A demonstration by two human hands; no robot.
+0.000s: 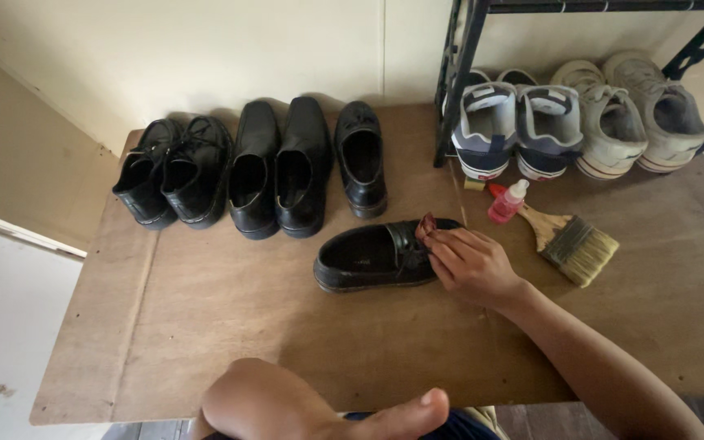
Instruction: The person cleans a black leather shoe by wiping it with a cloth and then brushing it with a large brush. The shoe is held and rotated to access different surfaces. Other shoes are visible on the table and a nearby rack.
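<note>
A pale cream wall (205, 49) stands behind a brown wooden surface (230, 326), which fills most of the view and ends at a light floor on the left. At the top right a black metal rack (459, 73) rises from the surface, and under it sit a pair of grey and white sneakers (515, 126) and, just beside them, a pair of worn white sneakers (633, 118). Along the back of the surface, left of the rack, five black shoes stand in a row with toes to the wall: a laced pair (173, 167), a plain slip-on pair (279, 167) and a single loafer (362, 159).

Nearer the person, one black shoe (372, 257) lies crosswise on the surface, its toe to the right. The right hand (470, 262) rests on that toe, fingers curled and pinching a small dark red cloth (427, 226) against the leather. The left hand (327, 407) is at the bottom edge, only partly in view, held low with the thumb stretched out; I cannot tell whether it holds anything.

To the right of the hand lies a wooden paintbrush (574, 243) with pale bristles, and touching its handle stands a small pink bottle (507, 202) with a white cap.
</note>
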